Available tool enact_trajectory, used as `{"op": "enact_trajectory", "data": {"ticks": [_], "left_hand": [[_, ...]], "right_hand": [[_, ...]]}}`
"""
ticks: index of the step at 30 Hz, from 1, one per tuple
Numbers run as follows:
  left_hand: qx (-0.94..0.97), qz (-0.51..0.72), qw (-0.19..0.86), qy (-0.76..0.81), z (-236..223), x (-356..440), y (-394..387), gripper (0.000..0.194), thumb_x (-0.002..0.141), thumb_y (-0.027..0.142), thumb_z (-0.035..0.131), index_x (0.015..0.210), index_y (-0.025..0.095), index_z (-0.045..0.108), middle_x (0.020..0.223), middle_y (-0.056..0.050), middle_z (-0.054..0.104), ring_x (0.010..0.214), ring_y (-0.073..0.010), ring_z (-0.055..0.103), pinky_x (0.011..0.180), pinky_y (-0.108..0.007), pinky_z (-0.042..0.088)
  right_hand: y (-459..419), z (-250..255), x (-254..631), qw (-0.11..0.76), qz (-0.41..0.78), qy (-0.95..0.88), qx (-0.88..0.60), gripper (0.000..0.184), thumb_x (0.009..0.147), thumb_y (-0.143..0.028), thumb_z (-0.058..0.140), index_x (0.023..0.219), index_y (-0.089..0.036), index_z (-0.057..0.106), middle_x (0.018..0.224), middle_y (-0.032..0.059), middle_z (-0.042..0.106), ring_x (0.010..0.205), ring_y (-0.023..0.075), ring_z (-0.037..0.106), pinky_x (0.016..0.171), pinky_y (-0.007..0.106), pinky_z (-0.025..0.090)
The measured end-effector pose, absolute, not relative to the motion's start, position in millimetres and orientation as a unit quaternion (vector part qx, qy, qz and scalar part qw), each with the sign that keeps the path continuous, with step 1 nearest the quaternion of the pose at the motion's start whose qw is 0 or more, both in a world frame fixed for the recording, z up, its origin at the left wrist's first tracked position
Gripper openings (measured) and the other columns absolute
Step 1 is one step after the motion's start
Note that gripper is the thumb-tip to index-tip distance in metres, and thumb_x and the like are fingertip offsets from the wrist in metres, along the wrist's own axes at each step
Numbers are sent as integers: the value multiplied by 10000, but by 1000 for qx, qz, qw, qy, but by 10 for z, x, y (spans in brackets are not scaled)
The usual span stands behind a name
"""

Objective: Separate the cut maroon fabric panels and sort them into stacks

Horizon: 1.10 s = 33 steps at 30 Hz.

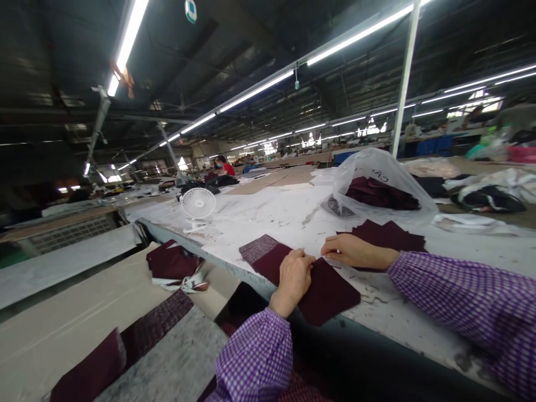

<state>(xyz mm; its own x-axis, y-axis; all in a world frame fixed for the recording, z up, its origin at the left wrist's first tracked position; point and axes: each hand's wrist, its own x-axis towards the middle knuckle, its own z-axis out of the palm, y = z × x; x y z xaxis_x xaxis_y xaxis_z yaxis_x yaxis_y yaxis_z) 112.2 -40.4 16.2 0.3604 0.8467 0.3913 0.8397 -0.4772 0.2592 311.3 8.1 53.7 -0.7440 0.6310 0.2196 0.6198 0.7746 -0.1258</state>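
Dark red flat cloth [329, 293] lies at the edge of the white tabletop [259, 215]. The left hand [292, 279] rests on it, fingers bent. The right hand [358, 251] bunches its fingertips nearby. I cannot tell if either pinches anything.

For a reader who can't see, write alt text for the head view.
A person's left hand rests on maroon cloth at the edge of a white-topped table, the right hand close beside it. Farther back on the table stand a white fan, left, and a clear bag, right, under tube lights.
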Motion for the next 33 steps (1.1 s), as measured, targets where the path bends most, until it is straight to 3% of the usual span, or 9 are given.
{"op": "enact_trajectory", "data": {"ticks": [9, 19, 28, 33], "left_hand": [[831, 249, -9, 497, 125, 1118, -400, 283, 890, 158, 440, 991, 252, 687, 909, -36, 596, 914, -184, 523, 785, -286, 426], [856, 212, -58, 468, 149, 1117, -436, 317, 921, 177, 383, 977, 242, 688, 940, -59, 569, 902, -194, 488, 800, -317, 408], [853, 209, -54, 475, 161, 1146, -442, 307, 907, 156, 397, 967, 220, 691, 952, -65, 579, 907, -199, 497, 801, -332, 419], [851, 218, -35, 476, 169, 1075, -403, 253, 891, 177, 460, 949, 234, 699, 923, -50, 601, 903, -193, 514, 796, -316, 427]], "right_hand": [[18, 518, 3052, 102, -36, -937, -331, 192, 862, -185, 444, 815, -163, 628, 840, 49, 628, 732, 149, 568, 669, 253, 392], [20, 281, 3069, 52, -261, -943, -198, 163, 894, -110, 441, 894, -132, 602, 904, 83, 597, 836, 196, 516, 675, 294, 409], [-144, 518, 3041, 103, -119, -935, -317, 338, 847, -41, 391, 1057, -160, 628, 961, 89, 637, 842, 178, 613, 740, 285, 454], [-219, 448, 2913, 102, -53, -938, -328, 298, 870, -87, 373, 989, -147, 640, 898, 92, 650, 815, 175, 622, 733, 266, 456]]}}
